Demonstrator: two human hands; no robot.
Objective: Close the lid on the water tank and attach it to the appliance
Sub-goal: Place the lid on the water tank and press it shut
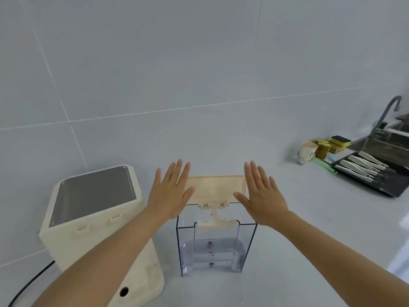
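A clear plastic water tank (215, 251) stands upright on the white counter in the middle of the view. Its cream lid (215, 188) is swung up and open at the tank's far top edge. My left hand (170, 191) hovers flat at the lid's left end and my right hand (262, 193) at its right end, fingers spread, holding nothing. The cream appliance (97, 227), with a dark grey top panel, stands just left of the tank, partly behind my left forearm.
A black power cord (33, 282) runs from the appliance at lower left. At the back right are a paper cup (307, 152), yellow sponges (334, 144), a dark tray of white-handled knives (374, 173), and a sink with a faucet (387, 114). A tiled wall stands behind.
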